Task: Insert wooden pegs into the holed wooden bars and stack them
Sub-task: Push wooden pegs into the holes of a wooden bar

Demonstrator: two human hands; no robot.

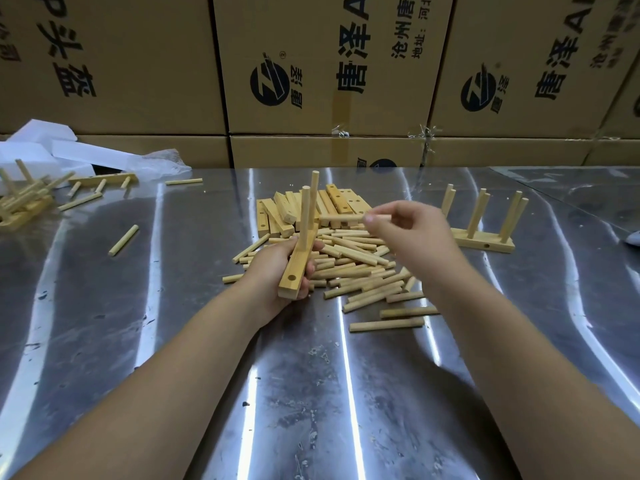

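Partway done, the holed bar (pixel 298 268) sits gripped in the left hand (pixel 273 271) above the steel table (pixel 138 323). Its long axis runs away from the person, with two pegs (pixel 306 216) standing upright and the near hole (pixel 292 277) unfilled. The right hand (pixel 412 233) pinches a peg (pixel 341 218) held level. Loose pegs (pixel 356 268) and bare bars (pixel 294 209) remain; pegged bars (pixel 485 239) stand to the right.

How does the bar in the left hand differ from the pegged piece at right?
The held bar carries two pegs and an empty hole; the standing piece has more pegs. The held bar sits tilted in the left hand; the standing piece rests on the table. Both pale wood.
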